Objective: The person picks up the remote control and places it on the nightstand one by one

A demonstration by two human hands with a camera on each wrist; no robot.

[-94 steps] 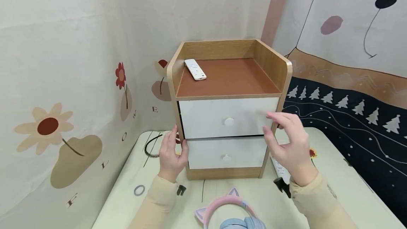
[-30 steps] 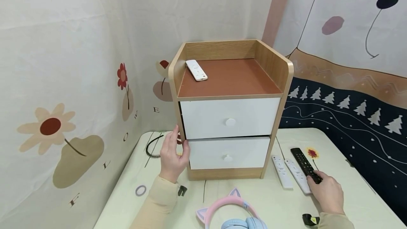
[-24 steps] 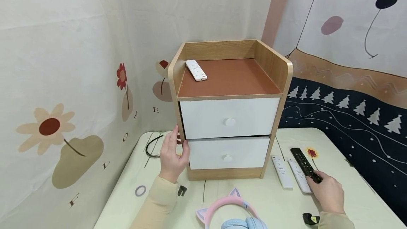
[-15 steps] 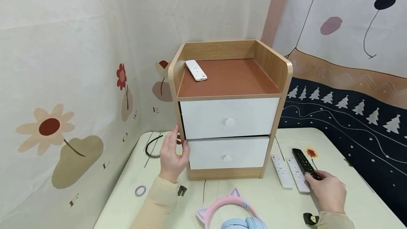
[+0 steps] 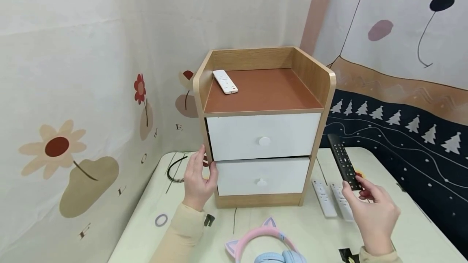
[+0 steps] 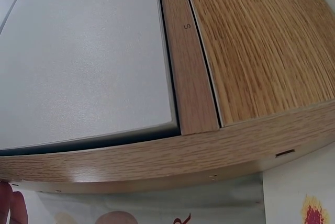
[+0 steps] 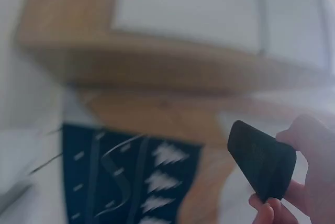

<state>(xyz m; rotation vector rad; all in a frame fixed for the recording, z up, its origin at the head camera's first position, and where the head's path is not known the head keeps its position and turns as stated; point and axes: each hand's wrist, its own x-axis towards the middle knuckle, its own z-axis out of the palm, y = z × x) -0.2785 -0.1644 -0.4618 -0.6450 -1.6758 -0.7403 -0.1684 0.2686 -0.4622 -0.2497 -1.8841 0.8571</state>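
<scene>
My right hand [image 5: 374,214] pinches the near end of a black remote control [image 5: 343,161], lifted above the tabletop with its far end tilted up. In the right wrist view the remote [image 7: 261,158] appears as a dark slab between thumb and fingers. My left hand [image 5: 199,180] rests against the left side of a small wooden cabinet [image 5: 256,201], its fingers fairly straight. Two white drawers, the upper [image 5: 237,135] and the lower [image 5: 237,175], are pushed in. On the cabinet's brown top lies a white remote [image 5: 225,81]. Only fingertips [image 6: 15,208] of the left hand show in its wrist view.
Two white remotes, one [image 5: 323,198] nearer the cabinet and another [image 5: 341,202] partly behind my right hand, lie on the table [image 5: 292,222]. Cat-ear headphones [image 5: 256,234] lie in front. A black coiled cord [image 5: 172,171] is at the left. Printed curtains [image 5: 91,52] stand behind.
My right hand went from beside the upper drawer to the black remote on the table, then raised it up and slightly left. The left hand has stayed on the cabinet's side.
</scene>
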